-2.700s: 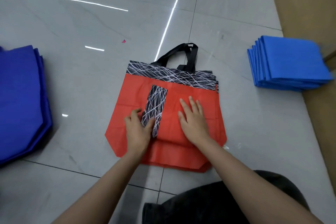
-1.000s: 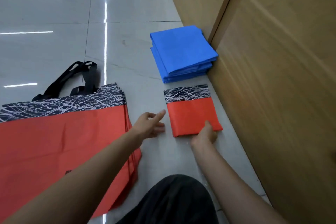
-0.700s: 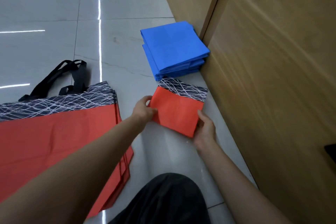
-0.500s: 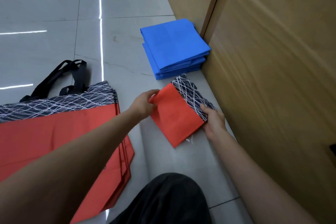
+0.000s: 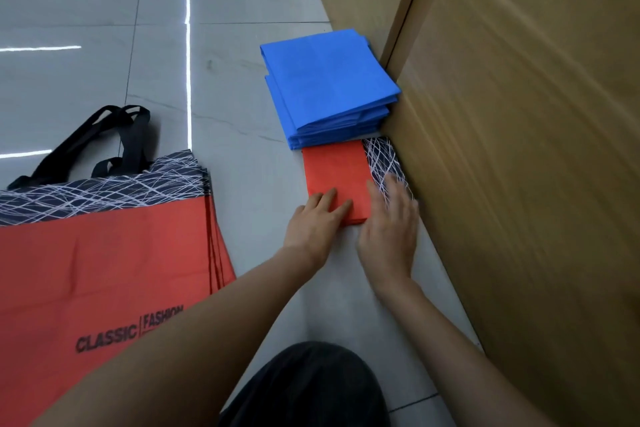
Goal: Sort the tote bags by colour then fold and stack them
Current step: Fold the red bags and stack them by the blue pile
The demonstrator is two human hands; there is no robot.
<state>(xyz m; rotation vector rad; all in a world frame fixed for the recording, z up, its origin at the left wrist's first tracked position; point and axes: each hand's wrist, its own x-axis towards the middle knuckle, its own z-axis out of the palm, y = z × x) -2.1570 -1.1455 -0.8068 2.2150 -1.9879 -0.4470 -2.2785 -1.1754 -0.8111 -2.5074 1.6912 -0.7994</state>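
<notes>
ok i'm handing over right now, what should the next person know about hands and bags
Left hand: open, fingers flat on the folded red bag. Right hand: open, blurred, at that bag's patterned edge.
The folded red bag lies on the floor beside the wooden panel, just on the near side of the folded blue stack.
Done: blue stack folded; one red bag folded and set down.
Left: fold the pile of flat red bags on the left and stack them on it.
</notes>
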